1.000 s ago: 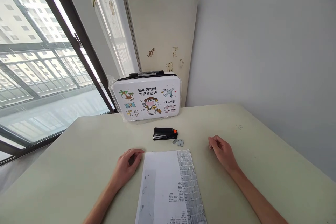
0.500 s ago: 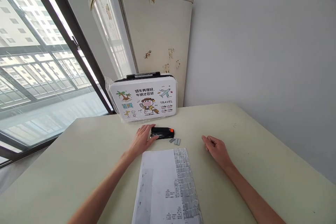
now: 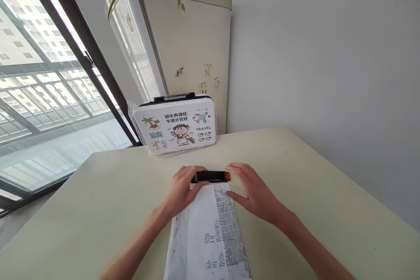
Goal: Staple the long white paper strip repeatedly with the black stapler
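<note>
A black stapler (image 3: pixel 211 176) with an orange end is held above the top edge of a printed sheet of paper (image 3: pixel 206 232). My left hand (image 3: pixel 183 190) grips the stapler's black end. My right hand (image 3: pixel 254 192) is beside its orange end with fingers spread, close to it; whether it touches is unclear. The loose staple strips seen before are hidden behind my hands.
A white cartoon-printed case (image 3: pixel 175 125) wrapped in plastic stands at the table's far edge. Behind it is an old cream fridge (image 3: pixel 173 43). A large window (image 3: pixel 46 83) fills the left side. The pale table (image 3: pixel 328 201) extends right toward a bare wall.
My left hand reached to the stapler, took hold of it and brought it toward the paper's top edge. My right hand moved left to the stapler's orange end.
</note>
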Demonstrator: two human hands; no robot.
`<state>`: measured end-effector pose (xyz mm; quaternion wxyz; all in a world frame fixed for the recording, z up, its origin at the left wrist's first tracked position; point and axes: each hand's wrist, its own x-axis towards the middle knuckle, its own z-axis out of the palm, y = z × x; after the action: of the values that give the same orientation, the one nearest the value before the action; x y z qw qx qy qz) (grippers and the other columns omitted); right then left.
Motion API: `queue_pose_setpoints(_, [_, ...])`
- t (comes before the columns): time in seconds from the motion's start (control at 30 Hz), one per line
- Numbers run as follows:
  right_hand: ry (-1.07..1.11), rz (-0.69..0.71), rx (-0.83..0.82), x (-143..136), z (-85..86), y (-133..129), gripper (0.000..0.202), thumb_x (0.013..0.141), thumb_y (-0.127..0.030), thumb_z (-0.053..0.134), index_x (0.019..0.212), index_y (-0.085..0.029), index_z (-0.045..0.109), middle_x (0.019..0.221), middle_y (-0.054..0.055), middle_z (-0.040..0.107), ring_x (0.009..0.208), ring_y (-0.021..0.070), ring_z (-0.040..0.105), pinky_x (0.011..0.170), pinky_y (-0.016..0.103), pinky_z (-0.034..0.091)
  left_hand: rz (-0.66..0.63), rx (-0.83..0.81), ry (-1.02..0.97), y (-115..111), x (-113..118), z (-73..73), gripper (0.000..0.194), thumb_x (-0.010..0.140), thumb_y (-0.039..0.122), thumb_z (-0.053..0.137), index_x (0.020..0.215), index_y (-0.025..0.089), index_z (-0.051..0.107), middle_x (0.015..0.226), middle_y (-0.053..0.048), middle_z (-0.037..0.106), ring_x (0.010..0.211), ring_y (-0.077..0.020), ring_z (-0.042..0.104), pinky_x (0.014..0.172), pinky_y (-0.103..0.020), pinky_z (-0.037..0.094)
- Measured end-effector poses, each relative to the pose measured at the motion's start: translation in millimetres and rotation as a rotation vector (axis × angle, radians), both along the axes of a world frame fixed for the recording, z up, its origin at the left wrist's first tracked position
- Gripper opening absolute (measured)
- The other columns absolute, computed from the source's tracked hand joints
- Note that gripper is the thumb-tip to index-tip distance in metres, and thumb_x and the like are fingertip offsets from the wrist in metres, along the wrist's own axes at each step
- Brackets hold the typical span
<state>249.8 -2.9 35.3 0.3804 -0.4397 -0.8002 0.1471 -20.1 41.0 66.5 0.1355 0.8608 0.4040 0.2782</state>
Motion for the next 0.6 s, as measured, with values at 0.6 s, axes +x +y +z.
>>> queue_pose_setpoints(0.6, [0.008,-0.061,-0.528,74,-29.9,-66,0.033,0.101,-0.053,0.058,0.128,-0.038,0.068,0.115,0.002,0.074,0.096,0.0237,0.07,0.076,0.034,0.059,-0.088,0.065,0.463,-73,-77,-70.6,0.077,0.106,0.05,0.055,0.169,0.034,0.013,0.172,-0.004,0.026,0.158,-0.0343,0.025,0.125,-0.059,0.033])
